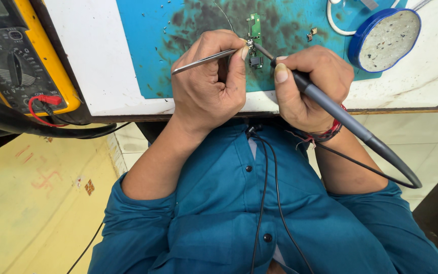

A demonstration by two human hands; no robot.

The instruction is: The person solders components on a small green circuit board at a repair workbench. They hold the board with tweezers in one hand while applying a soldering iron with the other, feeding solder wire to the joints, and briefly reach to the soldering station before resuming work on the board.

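Circuit board (254, 30), small, light and likely fragile, lay on the blue mat (143, 56); left hand (209, 83) pinched tweezers (204, 60) onto it, right hand (307, 83) gripped the soldering iron (340, 116) beside them.

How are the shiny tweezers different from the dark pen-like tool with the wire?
The tweezers, in the left hand, are thin, bare silver metal with no wire. The soldering iron, in the right hand, is thicker, dark grey, and trails a cable. The tweezers lie nearly flat; the iron slants down steeply. Both tips meet at the small green circuit board on the blue mat.
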